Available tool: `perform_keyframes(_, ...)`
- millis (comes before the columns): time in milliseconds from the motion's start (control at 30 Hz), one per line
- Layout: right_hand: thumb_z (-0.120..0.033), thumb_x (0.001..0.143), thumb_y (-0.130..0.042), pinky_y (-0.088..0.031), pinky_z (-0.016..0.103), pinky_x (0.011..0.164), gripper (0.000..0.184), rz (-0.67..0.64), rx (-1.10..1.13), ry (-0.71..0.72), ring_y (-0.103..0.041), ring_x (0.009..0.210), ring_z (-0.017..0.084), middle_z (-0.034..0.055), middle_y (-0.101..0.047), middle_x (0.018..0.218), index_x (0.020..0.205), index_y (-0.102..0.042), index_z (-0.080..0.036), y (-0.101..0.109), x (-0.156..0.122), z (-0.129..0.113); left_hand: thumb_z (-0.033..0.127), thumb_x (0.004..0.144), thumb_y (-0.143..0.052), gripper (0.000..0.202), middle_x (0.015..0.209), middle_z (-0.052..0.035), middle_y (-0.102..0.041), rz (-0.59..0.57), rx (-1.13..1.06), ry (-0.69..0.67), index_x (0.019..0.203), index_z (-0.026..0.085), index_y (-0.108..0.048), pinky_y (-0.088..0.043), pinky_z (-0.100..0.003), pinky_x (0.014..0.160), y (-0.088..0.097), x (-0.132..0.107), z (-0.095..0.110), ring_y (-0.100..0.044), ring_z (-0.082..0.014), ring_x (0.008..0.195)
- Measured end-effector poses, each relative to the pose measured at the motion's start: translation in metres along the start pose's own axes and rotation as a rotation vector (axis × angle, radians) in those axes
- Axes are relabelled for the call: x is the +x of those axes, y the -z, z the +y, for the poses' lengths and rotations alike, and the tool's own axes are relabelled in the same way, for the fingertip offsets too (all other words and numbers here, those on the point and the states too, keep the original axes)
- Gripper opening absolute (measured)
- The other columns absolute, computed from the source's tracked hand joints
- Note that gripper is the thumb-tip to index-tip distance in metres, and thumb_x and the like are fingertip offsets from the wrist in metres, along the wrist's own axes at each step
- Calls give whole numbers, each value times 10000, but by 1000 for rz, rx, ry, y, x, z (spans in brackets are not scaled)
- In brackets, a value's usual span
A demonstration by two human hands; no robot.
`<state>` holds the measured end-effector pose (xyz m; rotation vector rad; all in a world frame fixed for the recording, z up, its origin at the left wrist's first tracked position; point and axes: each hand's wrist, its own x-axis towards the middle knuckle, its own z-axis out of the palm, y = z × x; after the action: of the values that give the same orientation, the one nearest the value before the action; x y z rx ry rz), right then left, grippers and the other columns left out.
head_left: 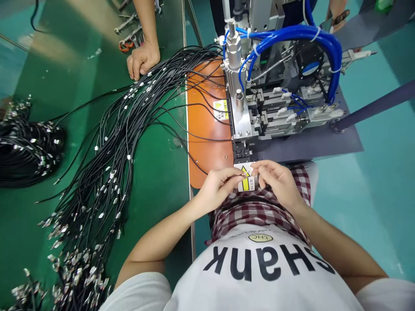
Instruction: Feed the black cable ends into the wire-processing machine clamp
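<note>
My left hand (220, 186) pinches the end of a black cable (198, 166) between thumb and forefinger. Thin light wires (247, 172) stick out from that pinch toward the right. At their tips, my right hand (275, 179) has its thumb and fingers closed; the exact grip is too small to see. Both hands are just in front of the machine (240, 116), over a white plate with a yellow arrow (245, 183). Several more black cables run across the orange board (207, 151) into the machine's edge.
A big bundle of black cables (119, 116) with shiny metal ends covers much of the green table (155, 172). A coiled bundle (32, 147) lies at far left. Another person's hand (144, 60) rests beside the cables, near red-handled scissors (126, 45). Blue hoses (292, 34) arch over the machine.
</note>
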<state>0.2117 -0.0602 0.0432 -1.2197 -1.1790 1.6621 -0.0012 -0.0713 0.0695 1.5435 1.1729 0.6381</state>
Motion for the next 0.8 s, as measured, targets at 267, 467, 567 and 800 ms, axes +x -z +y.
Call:
perform_keyframes(267,-488,901,-688,-416,255,558,288,-39,73,-37,-466,542,93,-19,-600,682,875,-691,-202,-1,13,-1,408,1018,-517,315,758,-13,-653,4,-132,72,1042,159,-708,-421,-206,542,-1,10,1,-499,-71,542)
perform_keyframes(467,-507,886,-699,-368,260,556,312,-97,105,-79,-400,514,91,-62,-463,541,856,-703,-197,0,26,-4,398,1039,-464,346,796,-29,-671,-34,-92,52,1126,166,-706,-410,-194,547,-2,12,2,-511,-80,584)
perform_keyframes(567,-492,881,-711,-345,261,555,298,-111,125,-83,-376,512,85,-71,-432,529,847,-706,-196,1,28,-2,406,1040,-463,347,796,-26,-662,-32,-125,52,1106,162,-700,-384,-191,525,-2,12,1,-468,-66,552)
perform_keyframes(800,-444,832,-777,-359,234,507,262,-7,105,-26,-427,533,75,-29,-601,672,860,-704,-194,-10,21,6,468,1017,-498,372,690,-9,-629,-40,-381,88,1025,127,-648,-302,-194,437,-3,18,-5,-386,-46,447)
